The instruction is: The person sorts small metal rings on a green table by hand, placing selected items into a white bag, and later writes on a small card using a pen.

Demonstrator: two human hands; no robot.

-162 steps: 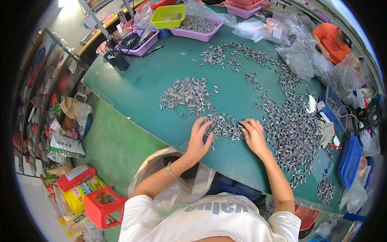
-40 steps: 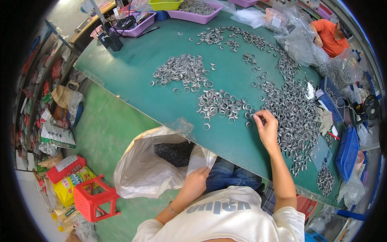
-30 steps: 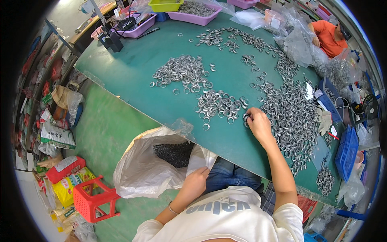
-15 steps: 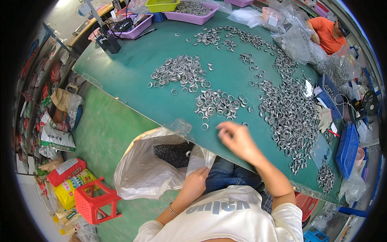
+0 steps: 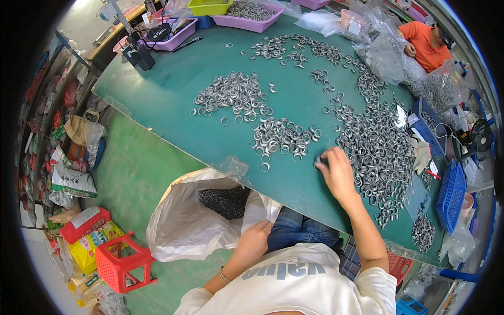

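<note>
My left hand (image 5: pixel 255 239) is closed on the rim of a white woven sack (image 5: pixel 184 231), which hangs open at the table's near edge. Dark small pieces (image 5: pixel 226 202) lie inside the sack. Over the green table, my right hand (image 5: pixel 337 170) has its thumb and fingers curled about a single grey metal ring (image 5: pixel 318 162). Left of that hand lies a small heap of rings (image 5: pixel 283 137), with another heap (image 5: pixel 233 94) behind it. A much larger spread of rings (image 5: pixel 378 152) lies just to its right.
Purple trays (image 5: pixel 249 23) and a yellow-green one stand at the far edge. At right are a blue basket (image 5: pixel 450 197), a small fan (image 5: pixel 480 135) and plastic bags. A person in orange (image 5: pixel 424 44) sits at far right. A red stool (image 5: pixel 123 262) stands on the floor at left.
My right hand has moved right from beside the small heap to the single ring. A ring seen in the sack's mouth earlier no longer shows there. My left hand keeps its hold.
</note>
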